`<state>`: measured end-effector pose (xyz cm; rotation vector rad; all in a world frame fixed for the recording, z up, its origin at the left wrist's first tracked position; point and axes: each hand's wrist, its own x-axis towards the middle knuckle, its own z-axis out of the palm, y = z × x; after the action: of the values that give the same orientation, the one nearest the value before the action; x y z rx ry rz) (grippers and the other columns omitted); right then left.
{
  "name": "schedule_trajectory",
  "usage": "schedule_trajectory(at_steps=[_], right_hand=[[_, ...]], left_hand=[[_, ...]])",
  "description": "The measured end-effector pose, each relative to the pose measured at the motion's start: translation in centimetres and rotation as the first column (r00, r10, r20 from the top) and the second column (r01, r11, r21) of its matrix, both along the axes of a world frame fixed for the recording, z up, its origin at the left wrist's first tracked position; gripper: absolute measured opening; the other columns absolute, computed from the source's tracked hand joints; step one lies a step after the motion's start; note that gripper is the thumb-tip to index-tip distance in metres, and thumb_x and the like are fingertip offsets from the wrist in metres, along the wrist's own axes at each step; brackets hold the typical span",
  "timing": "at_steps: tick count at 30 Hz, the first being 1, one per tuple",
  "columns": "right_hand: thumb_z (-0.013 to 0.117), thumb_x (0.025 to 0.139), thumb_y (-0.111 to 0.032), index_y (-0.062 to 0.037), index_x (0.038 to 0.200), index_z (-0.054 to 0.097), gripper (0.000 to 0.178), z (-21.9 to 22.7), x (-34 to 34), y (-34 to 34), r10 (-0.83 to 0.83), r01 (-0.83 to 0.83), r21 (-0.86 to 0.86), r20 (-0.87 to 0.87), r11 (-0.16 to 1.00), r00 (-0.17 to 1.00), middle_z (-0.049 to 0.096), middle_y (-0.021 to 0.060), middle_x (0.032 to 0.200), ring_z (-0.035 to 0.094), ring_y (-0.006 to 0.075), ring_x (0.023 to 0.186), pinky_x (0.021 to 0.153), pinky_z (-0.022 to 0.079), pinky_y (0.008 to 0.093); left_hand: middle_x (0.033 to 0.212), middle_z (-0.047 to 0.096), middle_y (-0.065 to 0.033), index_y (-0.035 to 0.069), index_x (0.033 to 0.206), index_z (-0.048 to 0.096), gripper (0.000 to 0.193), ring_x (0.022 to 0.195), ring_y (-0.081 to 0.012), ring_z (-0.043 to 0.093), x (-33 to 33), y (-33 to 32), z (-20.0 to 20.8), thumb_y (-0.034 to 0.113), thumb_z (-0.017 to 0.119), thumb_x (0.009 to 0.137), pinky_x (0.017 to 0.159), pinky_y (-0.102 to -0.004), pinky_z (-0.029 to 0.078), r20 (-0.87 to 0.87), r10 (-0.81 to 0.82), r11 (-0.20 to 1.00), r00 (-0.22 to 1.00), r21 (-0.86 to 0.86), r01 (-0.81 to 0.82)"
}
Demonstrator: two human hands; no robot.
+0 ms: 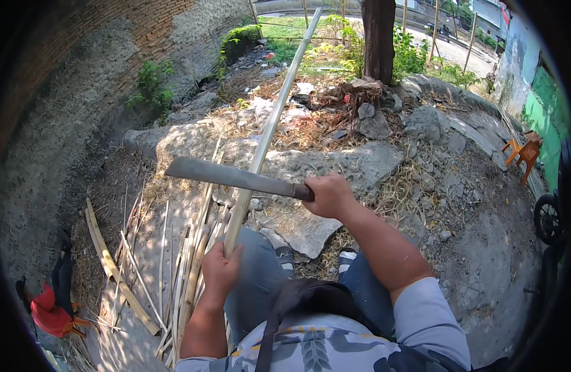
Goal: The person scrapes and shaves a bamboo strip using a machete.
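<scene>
My left hand [221,270] is closed round the near end of a long, pale split bamboo strip [274,118], which slants up and away from my lap. In my right hand [330,196] is the dark handle of a machete [223,175]. Its broad grey blade points left and lies across the strip, a little beyond my left hand. Whether the edge bites into the bamboo cannot be made out. Beside my left forearm, several bamboo strips and poles [189,266] are heaped on the ground.
A thick curved bamboo piece [115,270] lies to the left, near a person in red [52,313]. Ahead are a broken concrete slab [341,164], rubble and a tree trunk [379,43]. An orange plastic chair [528,155] and a wheel [548,218] are at the right.
</scene>
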<state>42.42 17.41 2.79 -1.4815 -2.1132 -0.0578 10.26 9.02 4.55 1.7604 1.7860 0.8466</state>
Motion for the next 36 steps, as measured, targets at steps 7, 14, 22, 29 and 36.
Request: schedule_trajectory(at_steps=[7,14,22,29,36], right_hand=[[0.075,0.074,-0.033,-0.0145,0.085,0.065,0.024,-0.3,1.7,0.1,0.052,-0.046,-0.055,0.117,0.997,0.992,0.069,0.0082,0.071,0.068,0.0310,0.068,0.075,0.050,0.0419],[0.072,0.079,-0.033,-0.0147,0.093,0.068,0.024,-1.0,2.8,0.8,-0.169,0.162,-0.246,-0.005,0.956,0.986,0.073,0.0120,0.084,0.071,0.0360,0.083,0.077,0.057,0.0493],[0.073,0.071,-0.027,-0.0178,0.082,0.065,0.016,-0.6,0.1,-0.3,0.180,-0.171,-0.065,0.180,0.983,0.967,0.069,0.0053,0.071,0.070,0.0266,0.072,0.080,0.049,0.0388],[0.074,0.070,-0.028,-0.0181,0.079,0.064,0.017,-1.9,1.6,0.1,0.100,-0.087,-0.093,0.151,0.992,0.983,0.068,0.0033,0.069,0.069,0.0261,0.069,0.077,0.048,0.0393],[0.072,0.075,-0.029,-0.0187,0.086,0.064,0.017,-1.3,-0.1,-1.0,0.064,-0.045,-0.093,0.212,0.995,0.975,0.070,0.0024,0.074,0.070,0.0238,0.073,0.080,0.047,0.0386]], left_hand=[[0.061,0.057,-0.0145,0.001,0.075,0.057,0.038,0.052,-0.0268,0.053,-1.1,-0.4,-1.9,0.029,0.079,0.087,0.052,-0.0396,0.042,-0.148,-0.034,0.974,0.988,0.215,0.066],[0.062,0.057,-0.0163,0.002,0.074,0.058,0.038,0.053,-0.0300,0.055,-2.6,-0.1,-3.6,0.031,0.079,0.085,0.054,-0.0411,0.043,-0.192,-0.070,0.986,0.979,0.138,0.098],[0.060,0.055,-0.0124,0.000,0.076,0.058,0.051,0.053,-0.0214,0.050,-4.6,0.6,-5.9,0.046,0.068,0.097,0.053,-0.0384,0.041,-0.033,-0.128,0.981,0.991,0.142,0.131],[0.059,0.053,-0.0121,0.001,0.075,0.056,0.051,0.052,-0.0227,0.049,-3.6,0.9,-5.7,0.043,0.061,0.102,0.052,-0.0400,0.039,-0.024,-0.129,0.982,0.991,0.134,0.131],[0.059,0.054,-0.0120,0.002,0.075,0.057,0.050,0.052,-0.0237,0.050,-3.2,0.5,-5.5,0.043,0.059,0.103,0.053,-0.0404,0.039,-0.047,-0.093,0.987,0.995,0.128,0.099]])
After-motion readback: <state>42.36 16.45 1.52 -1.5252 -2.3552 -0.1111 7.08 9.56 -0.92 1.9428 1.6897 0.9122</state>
